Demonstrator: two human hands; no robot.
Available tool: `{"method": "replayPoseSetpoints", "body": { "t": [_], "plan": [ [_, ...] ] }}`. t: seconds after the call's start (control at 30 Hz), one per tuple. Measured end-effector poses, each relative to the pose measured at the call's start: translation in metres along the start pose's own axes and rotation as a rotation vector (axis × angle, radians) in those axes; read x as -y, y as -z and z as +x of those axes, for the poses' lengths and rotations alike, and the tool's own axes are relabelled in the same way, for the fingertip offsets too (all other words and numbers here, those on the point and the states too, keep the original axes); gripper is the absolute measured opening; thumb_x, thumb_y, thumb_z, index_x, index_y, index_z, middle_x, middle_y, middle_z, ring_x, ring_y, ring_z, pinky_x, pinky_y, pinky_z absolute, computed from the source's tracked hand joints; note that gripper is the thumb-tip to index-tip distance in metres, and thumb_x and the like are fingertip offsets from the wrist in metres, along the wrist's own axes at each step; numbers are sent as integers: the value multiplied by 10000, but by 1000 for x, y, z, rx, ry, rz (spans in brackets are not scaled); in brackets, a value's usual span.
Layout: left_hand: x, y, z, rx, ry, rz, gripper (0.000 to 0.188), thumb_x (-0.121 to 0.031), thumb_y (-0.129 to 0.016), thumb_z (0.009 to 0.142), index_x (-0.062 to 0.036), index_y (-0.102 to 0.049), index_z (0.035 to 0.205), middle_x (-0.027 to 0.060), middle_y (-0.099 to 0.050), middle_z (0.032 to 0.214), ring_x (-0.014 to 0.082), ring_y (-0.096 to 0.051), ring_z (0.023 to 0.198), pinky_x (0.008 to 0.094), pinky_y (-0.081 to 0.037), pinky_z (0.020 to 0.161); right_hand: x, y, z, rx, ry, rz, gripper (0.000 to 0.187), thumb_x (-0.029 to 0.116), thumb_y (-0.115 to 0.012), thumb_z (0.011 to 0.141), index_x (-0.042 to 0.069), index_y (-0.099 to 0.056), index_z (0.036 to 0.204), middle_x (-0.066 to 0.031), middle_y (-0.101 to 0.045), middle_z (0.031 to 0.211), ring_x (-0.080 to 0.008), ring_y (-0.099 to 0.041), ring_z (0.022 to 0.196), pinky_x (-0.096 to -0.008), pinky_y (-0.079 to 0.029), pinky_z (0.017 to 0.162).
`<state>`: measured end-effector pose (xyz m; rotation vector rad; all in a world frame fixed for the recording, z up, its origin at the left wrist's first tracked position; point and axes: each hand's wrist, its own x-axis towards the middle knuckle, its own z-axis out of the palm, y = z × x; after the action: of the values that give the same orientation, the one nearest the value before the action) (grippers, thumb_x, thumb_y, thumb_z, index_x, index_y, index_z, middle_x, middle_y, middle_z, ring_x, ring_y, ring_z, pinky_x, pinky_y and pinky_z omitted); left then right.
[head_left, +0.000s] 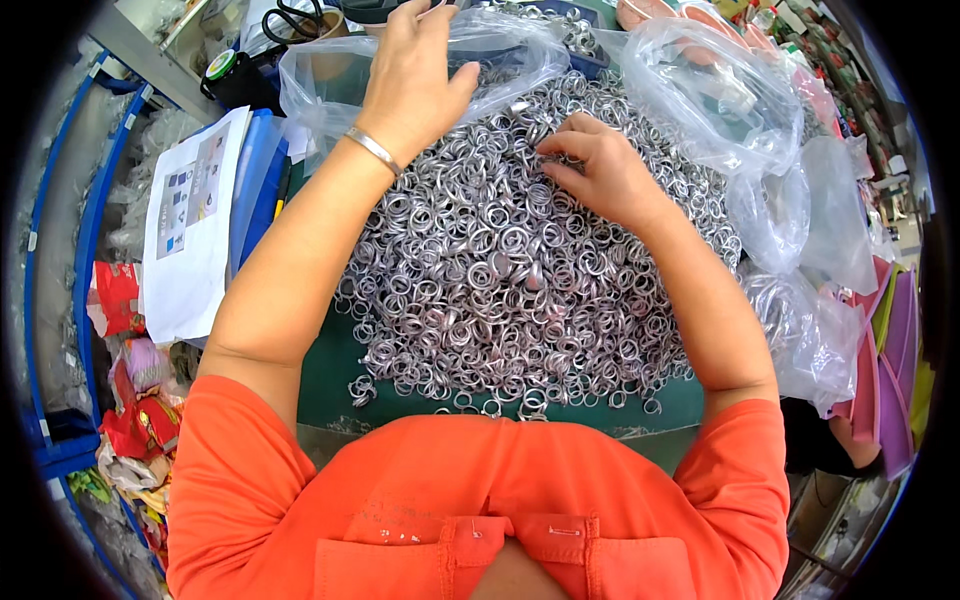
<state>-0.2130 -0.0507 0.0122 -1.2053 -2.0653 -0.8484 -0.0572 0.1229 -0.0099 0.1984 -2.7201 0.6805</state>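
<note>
A wide heap of silver metal rings (480,290) lies spread over a green tabletop (325,375). My left hand (415,80) is stretched out past the far left of the heap, above a clear plastic bag (330,65). Its thumb stands apart from its fingers, and the fingertips reach the dark container (375,12) at the top edge. I see nothing held in it. Over the far right part of the heap, my right hand (605,170) has its fingers curled toward the thumb among the rings. What they pinch, if anything, is too small to make out.
More clear plastic bags (720,90) lie to the right of the heap. A blue tray (590,60) with rings and pink bowls (690,25) stand at the back. Left are a printed sheet (185,230), black scissors (295,20) and blue shelf bins (85,250).
</note>
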Motion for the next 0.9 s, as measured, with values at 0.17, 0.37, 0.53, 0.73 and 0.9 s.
{"method": "replayPoseSetpoints", "body": {
  "t": [0.17,0.37,0.53,0.73,0.9],
  "plan": [
    [-11,6,-8,-48,-105,-92,335,-114,-652,755,-46,-581,1075,159,-516,1145,324,-503,1074,372,-408,919,-2,-3,-6,-120,-103,154,130,28,-656,731,45,-669,858,-105,-596,855,-273,-594,817,-342,-482,719],
    [-19,0,-30,246,9,-269,119,-78,-626,761,-14,-626,861,115,-603,860,294,-588,828,360,-468,751,-1,16,-17,34,-111,167,166,-35,-613,720,30,-673,861,-123,-611,827,-260,-617,782,-331,-491,700],
    [-38,-21,-45,403,-62,-160,110,-89,-632,751,-16,-621,833,120,-595,850,311,-570,823,395,-456,754,-13,3,19,-124,-69,26,159,82,-565,761,38,-679,863,-157,-615,871,-350,-585,851,-402,-474,763],
    [-47,-14,-75,239,-35,-226,174,-111,-655,747,-35,-619,898,117,-592,994,315,-539,952,380,-425,856,-30,-42,58,-115,-254,-112,185,148,-631,769,18,-651,899,-151,-599,936,-312,-579,858,-367,-463,767],
    [-63,22,-93,164,-1,-311,179,-147,-727,695,-49,-617,797,108,-586,950,294,-546,907,369,-419,810,-26,-31,37,-260,-100,-39,162,130,-662,737,2,-612,823,-136,-612,946,-296,-581,884,-364,-464,781]
  ]
}}
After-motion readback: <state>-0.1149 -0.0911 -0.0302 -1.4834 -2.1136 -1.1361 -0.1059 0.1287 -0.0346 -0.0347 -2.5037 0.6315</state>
